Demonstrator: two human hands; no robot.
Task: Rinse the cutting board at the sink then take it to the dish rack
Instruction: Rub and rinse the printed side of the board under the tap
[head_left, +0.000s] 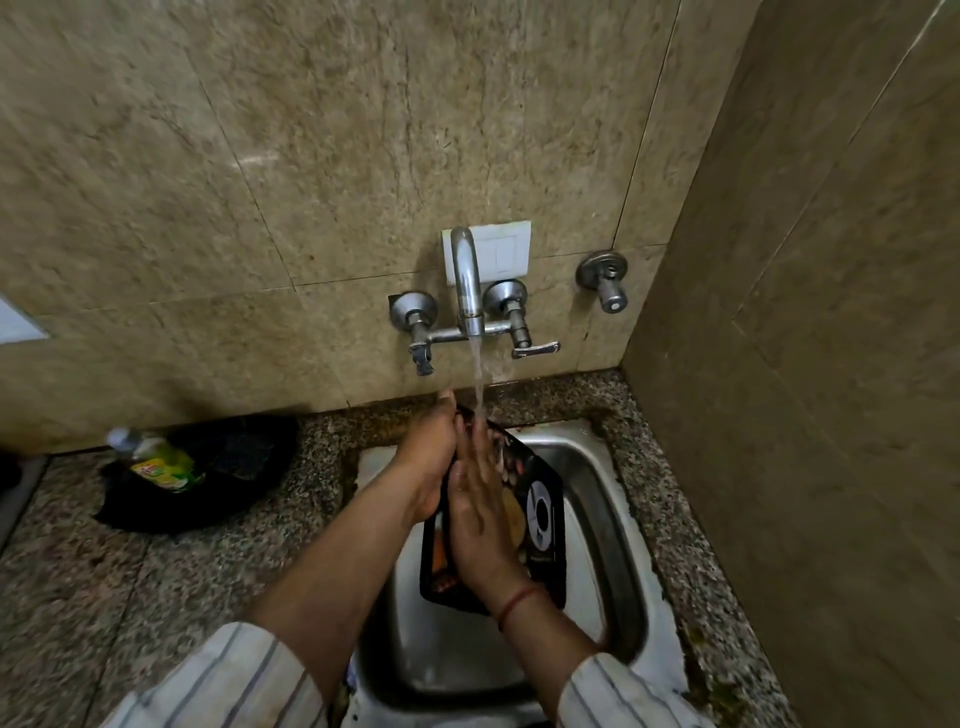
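A dark cutting board (545, 514) with a printed picture on its face stands tilted over the steel sink (613, 499). Water runs from the wall tap (466, 283) onto the board's upper end. My left hand (428, 462) grips the board's left edge from behind. My right hand (480, 514) lies flat on the board's face with its fingers stretched up into the stream. Both hands hide most of the board's left half.
A speckled granite counter (171, 587) surrounds the sink. At the left lies a black cloth or bag (208, 478) with a green-labelled bottle (156, 460) on it. Tiled walls stand close behind and at the right. A spare valve (605, 280) juts out right of the tap.
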